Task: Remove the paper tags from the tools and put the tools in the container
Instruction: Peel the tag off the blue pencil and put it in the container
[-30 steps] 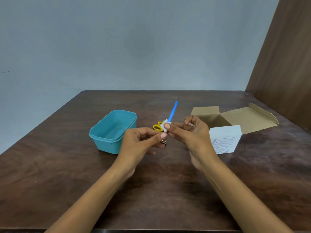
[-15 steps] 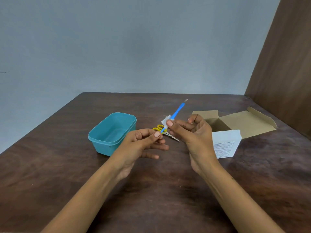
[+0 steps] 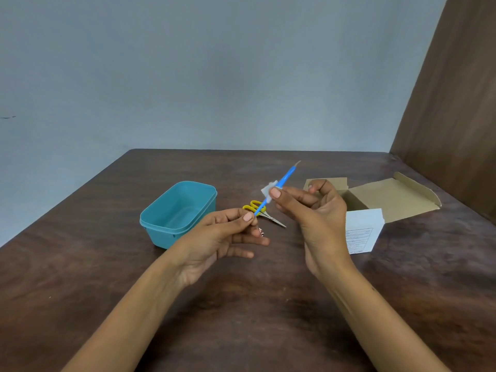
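Observation:
A thin blue tool [image 3: 285,176] with a small metal tip slants up to the right above the table. My left hand [image 3: 225,232] pinches its lower end between thumb and forefinger. My right hand [image 3: 314,210] pinches the white paper tag [image 3: 267,189] wrapped round the tool's middle. A teal plastic container [image 3: 177,213] stands open to the left of my hands, with nothing visible inside. Small yellow-handled scissors [image 3: 264,213] lie on the table behind my left hand, partly hidden by the tool.
An open brown cardboard box [image 3: 389,200] sits at the right, with a white printed sheet [image 3: 362,230] leaning in front of it. A brown wooden panel [image 3: 456,116] rises along the right side. The dark wooden table [image 3: 241,318] ends at a far edge by the grey wall.
The blue tool has tilted further to the right and risen. My hands have moved apart along it, and the tag now sits higher up the shaft with my right hand.

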